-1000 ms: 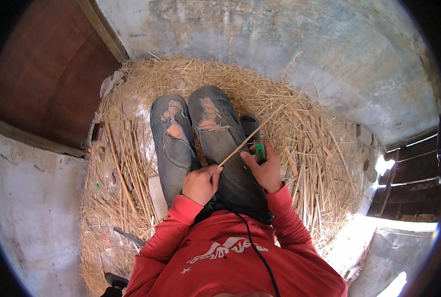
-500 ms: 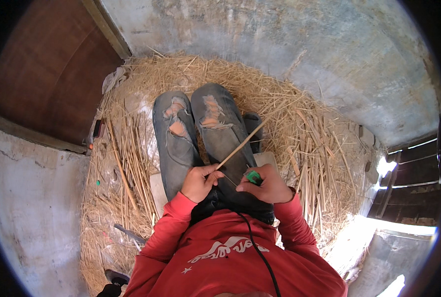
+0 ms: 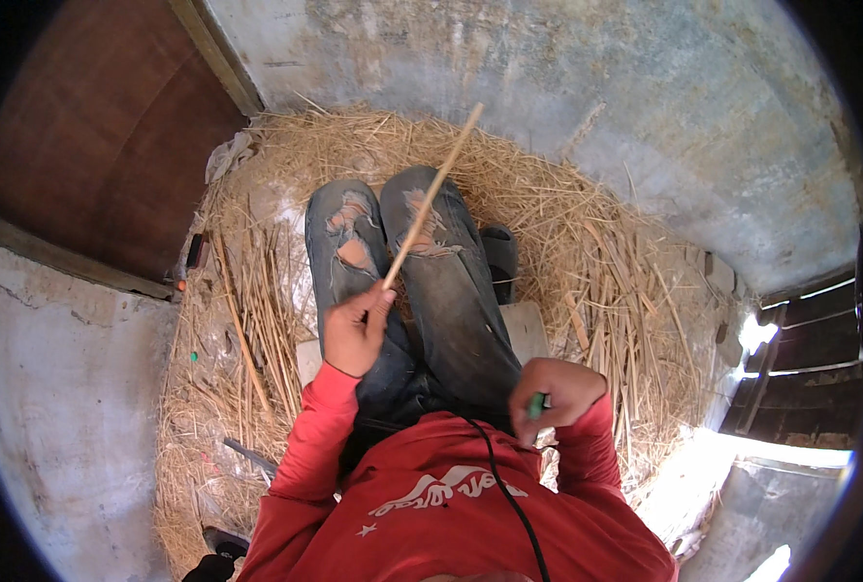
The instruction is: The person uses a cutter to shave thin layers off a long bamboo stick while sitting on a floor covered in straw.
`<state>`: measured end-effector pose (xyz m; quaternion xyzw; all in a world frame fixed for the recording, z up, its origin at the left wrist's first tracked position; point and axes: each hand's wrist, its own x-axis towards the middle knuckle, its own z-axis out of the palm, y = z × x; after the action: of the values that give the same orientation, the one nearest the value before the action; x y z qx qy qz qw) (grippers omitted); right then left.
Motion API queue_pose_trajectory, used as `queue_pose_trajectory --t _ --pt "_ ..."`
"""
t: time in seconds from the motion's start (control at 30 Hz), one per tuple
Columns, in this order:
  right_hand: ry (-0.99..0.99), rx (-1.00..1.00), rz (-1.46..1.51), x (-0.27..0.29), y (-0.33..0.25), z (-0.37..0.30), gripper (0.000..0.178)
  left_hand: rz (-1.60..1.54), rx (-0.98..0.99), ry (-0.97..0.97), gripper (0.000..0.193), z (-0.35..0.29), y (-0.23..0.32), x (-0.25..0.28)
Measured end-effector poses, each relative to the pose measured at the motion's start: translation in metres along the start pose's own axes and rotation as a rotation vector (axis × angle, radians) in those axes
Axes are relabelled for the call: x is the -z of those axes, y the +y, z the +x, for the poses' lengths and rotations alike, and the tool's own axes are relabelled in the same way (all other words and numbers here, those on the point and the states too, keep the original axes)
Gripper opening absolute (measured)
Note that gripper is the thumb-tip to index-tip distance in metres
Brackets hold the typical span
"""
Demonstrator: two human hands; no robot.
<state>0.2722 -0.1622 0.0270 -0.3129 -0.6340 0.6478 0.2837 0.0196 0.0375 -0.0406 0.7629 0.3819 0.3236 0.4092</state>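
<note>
My left hand (image 3: pixel 352 335) is closed around the lower end of a thin, pale wooden stick (image 3: pixel 434 197). The stick slants up and away to the right, passing over the torn knees of my grey trousers (image 3: pixel 461 291). At my right hip, my right hand (image 3: pixel 569 388) is curled round a small tool with a green handle (image 3: pixel 536 405). Motion blurs that hand, and the tool's working end cannot be made out. Stick and tool are well apart.
Straw (image 3: pixel 548 209) covers the floor. Bundles of thin sticks lie at my left (image 3: pixel 267 315) and split strips (image 3: pixel 621 339) at my right. A dark slipper (image 3: pixel 498 254) sits beyond my right thigh. Plastered walls (image 3: pixel 567 87) and a brown panel (image 3: pixel 102 145) close in the space.
My hands have moved apart. The left went left and forward, swinging the stick more upright; the right drew back toward my hip with the green-handled tool.
</note>
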Motion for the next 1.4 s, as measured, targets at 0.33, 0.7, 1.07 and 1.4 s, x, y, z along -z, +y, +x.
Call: queue_pose_trajectory --t 0.33,0.7,1.07,1.4 --pt "1.978 -0.035 -0.159 0.041 0.008 -0.089 0.03 -0.268 0.051 -0.13 0.028 0.014 0.01 0.026" --pt "1.451 -0.022 -0.245 0.016 0.031 0.075 0.024 -0.169 -0.06 -0.509 0.023 -0.01 0.027 -0.009" --pt "1.447 -0.163 -0.499 -0.015 0.042 0.067 0.016 0.069 -0.095 -0.37 0.026 -0.053 -0.015 0.038" --pt "1.34 -0.064 -0.69 -0.035 0.05 0.079 0.045 0.072 0.013 -0.365 0.021 -0.056 -0.008 0.043"
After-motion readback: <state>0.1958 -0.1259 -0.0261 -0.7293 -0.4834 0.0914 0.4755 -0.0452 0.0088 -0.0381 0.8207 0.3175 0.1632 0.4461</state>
